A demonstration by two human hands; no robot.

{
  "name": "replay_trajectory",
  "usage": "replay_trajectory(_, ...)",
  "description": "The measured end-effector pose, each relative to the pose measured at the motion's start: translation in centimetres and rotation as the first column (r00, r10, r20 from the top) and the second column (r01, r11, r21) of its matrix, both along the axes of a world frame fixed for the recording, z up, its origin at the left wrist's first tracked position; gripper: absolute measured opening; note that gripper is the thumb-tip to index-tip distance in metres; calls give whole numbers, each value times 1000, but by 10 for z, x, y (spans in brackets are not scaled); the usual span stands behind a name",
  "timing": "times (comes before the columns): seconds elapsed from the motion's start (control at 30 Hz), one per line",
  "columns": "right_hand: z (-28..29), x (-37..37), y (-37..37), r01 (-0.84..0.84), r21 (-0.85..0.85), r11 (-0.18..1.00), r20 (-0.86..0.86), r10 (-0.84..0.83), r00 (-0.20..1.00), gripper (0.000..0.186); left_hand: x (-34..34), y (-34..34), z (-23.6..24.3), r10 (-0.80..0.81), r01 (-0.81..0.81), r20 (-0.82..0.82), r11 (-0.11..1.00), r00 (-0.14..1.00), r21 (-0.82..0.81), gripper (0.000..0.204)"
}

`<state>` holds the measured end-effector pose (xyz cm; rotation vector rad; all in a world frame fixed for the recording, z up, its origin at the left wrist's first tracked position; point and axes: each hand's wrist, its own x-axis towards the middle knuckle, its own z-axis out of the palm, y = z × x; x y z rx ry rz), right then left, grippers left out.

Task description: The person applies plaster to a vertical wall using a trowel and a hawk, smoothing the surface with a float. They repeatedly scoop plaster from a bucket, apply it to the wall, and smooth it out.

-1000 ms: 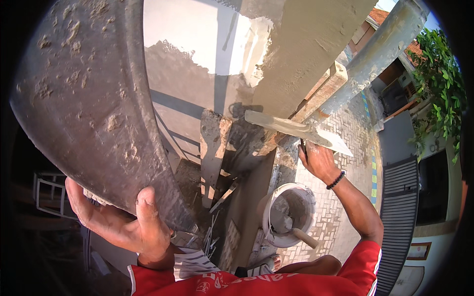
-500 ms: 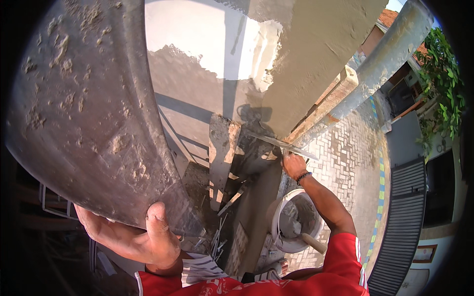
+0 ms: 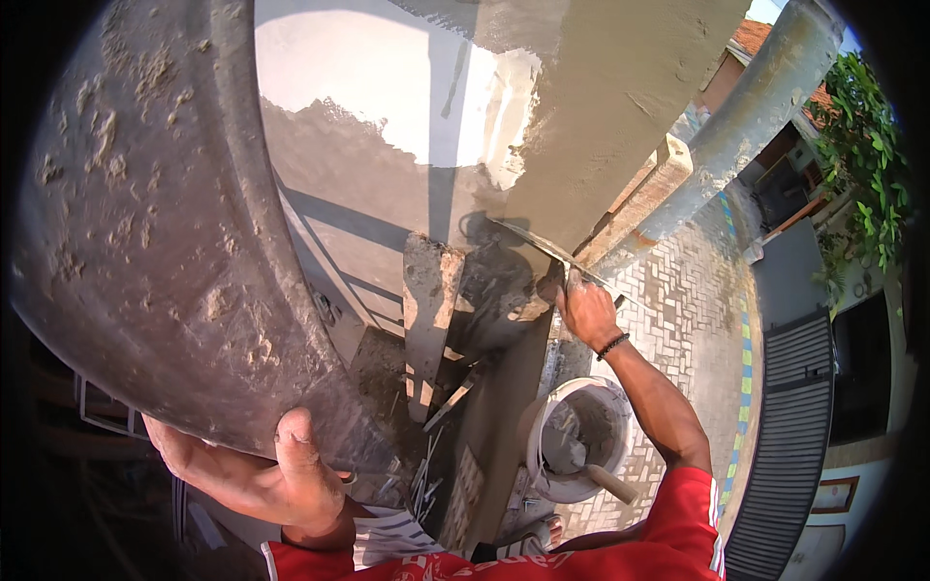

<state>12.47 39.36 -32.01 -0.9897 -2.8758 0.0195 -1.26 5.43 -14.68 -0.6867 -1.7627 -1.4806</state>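
My left hand grips the lower rim of a large dark grey tub, thumb on the near side and fingers underneath. Dried and wet mortar clings to the tub, which fills the left of the view. My right hand is closed round the grip of a plastering trowel, seen nearly edge-on. Its long thin blade lies at the lower end of the wet grey plaster on the wall. Whether the whole blade touches the plaster I cannot tell.
Below my right forearm stands a whitish bucket holding mortar and a tool with a wooden handle. A mortar-stained board leans near the wall. A timber batten and thick grey pipe rise at the right, beside brick paving.
My right hand and the trowel have moved slightly up, and the blade now slants more steeply. The tub in my left hand appears a little farther left.
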Motion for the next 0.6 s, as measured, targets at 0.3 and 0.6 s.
replay_trajectory(0.3, 124, 1, 5, -20, 30, 999, -154, 24, 988, 37, -1, 4, 1, 15, -14, -6, 999, 1000, 37, 75)
replay_trajectory(0.6, 220, 33, 3, 119, 246, 962, -424, -4, 906, 37, 3, 5, 3, 14, -16, 30, 999, 999, 52, 71)
